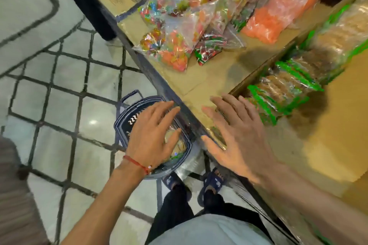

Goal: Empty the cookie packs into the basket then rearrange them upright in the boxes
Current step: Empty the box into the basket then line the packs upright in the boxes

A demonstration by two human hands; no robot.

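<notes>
Cookie packs (177,146) under left hand (153,137)

Single view, head-mounted and wide-angle. It looks steeply down and forward past the left hand (153,131) and right hand (235,135), both close to the lens. The counter edge (149,69) crosses the frame diagonally. The tiled floor (59,95) and the person's feet (212,182) lie directly below.

The scene is brightly lit from overhead; a small glare spot is seen on the tiled floor (92,122) and sheen on the clear candy bags (177,45). Soft shadows are cast on the cardboard-covered counter (209,81). Everything is smeared by motion blur, and lines are bent toward the edges.
</notes>
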